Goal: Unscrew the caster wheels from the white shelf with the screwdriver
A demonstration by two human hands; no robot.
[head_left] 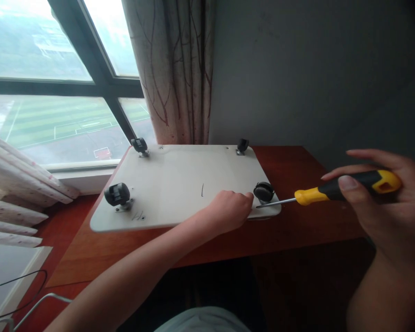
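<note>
A white board (180, 175) with rounded corners lies on a reddish-brown table, a black caster at each corner. My left hand (232, 210) is closed at the board's near right edge, beside the near right caster (263, 191); what its fingers hold, if anything, is hidden. From the right, my right hand (383, 193) grips a yellow and black screwdriver (346, 186), index finger raised. The screwdriver's metal tip points left and reaches the caster's base near my left fingers. The other casters stand at near left (117, 194), far left (139, 145) and far right (242, 146).
The wooden table (297, 170) extends to the right of the board. Behind it are a grey wall (290, 69) and a patterned curtain (180, 69); a window (69, 120) is at left. A thin black cable (45, 281) and metal tubing (51, 295) show at lower left.
</note>
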